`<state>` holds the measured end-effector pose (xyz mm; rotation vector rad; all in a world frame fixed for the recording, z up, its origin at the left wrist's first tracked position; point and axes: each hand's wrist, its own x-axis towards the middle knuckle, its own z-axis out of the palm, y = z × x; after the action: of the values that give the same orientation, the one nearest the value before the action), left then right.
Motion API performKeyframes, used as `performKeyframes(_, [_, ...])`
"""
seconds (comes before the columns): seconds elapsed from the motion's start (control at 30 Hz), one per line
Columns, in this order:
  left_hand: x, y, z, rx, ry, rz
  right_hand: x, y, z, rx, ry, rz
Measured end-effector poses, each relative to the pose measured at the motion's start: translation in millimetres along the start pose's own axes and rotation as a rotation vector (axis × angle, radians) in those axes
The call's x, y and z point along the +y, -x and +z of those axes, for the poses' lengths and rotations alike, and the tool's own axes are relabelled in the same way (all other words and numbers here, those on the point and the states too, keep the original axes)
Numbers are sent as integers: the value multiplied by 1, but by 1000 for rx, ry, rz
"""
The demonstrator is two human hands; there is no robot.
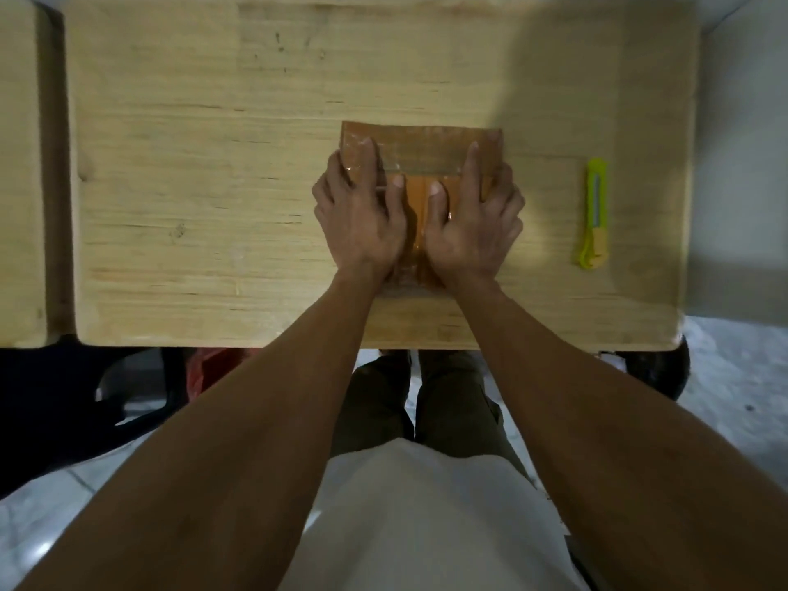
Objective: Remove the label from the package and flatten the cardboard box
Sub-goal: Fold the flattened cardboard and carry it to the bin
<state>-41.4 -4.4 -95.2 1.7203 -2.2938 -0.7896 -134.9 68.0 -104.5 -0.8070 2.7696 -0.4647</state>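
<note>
Cardboard box (420, 147) sits on the worktop (213, 185), a little right of centre, well left of the green utility knife (593, 213). Both hands are on the box: left hand (362, 211) wraps its left edge, right hand (473, 219) wraps its right edge, fingers (471, 157) curled over the sides and top, thumbs lying along the centre seam. So both are gripping the box, not flat-palmed. Top is covered in glossy clear tape; no label visible from here, it may be hidden under the hands or already gone, can't tell.

Looks like the step is prying the top flaps apart at the seam. To do it well: keep thumbs on the seam, pull outward evenly, hold the box down on the worktop. If the tape won't tear, take the knife to the right of the box and slit the seam, blade away from the holding hand.
</note>
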Motion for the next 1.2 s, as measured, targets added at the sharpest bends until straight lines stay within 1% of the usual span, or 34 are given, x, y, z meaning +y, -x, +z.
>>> performKeyframes(0.1, [4, 8, -14, -48, 206, -90, 6, 12, -12, -74, -91, 46])
performKeyframes(0.17, [5, 19, -27, -59, 291, -126, 12, 18, -25, -103, -212, 69])
performKeyframes(0.27, [9, 32, -45, -50, 369, -97, 20, 32, -53, -100, -359, 113])
performKeyframes(0.37, [26, 42, -59, -84, 375, -104, 27, 50, -86, -164, -399, 187])
performKeyframes(0.4, [35, 48, -62, -95, 337, -85, 30, 56, -98, -155, -391, 190])
performKeyframes(0.47, [56, 65, -67, -113, 280, 1, 42, 65, -119, -84, -389, 212])
performKeyframes(0.6, [110, 100, -62, -169, 211, 173, 79, 84, -159, 24, -379, 315])
performKeyframes(0.7, [155, 140, -48, -270, 128, 343, 133, 103, -188, 117, -371, 398])
performKeyframes(0.73, [169, 156, -42, -346, 100, 407, 157, 111, -198, 145, -389, 434])
performKeyframes(0.8, [194, 191, -24, -520, 63, 479, 211, 127, -218, 197, -407, 523])
performKeyframes(0.83, [204, 212, -12, -588, 71, 489, 240, 138, -226, 207, -412, 570])
performKeyframes(0.9, [222, 257, 9, -654, 125, 501, 291, 164, -242, 204, -439, 644])
performKeyframes(0.97, [241, 301, 29, -712, 163, 490, 337, 194, -251, 186, -466, 666])
performKeyframes(1.03, [258, 336, 46, -774, 170, 475, 376, 226, -255, 121, -500, 669])
performKeyframes(1.1, [270, 363, 64, -814, 129, 465, 405, 258, -253, 72, -549, 709])
performKeyframes(1.2, [279, 395, 85, -882, -5, 534, 428, 295, -244, 109, -554, 817])
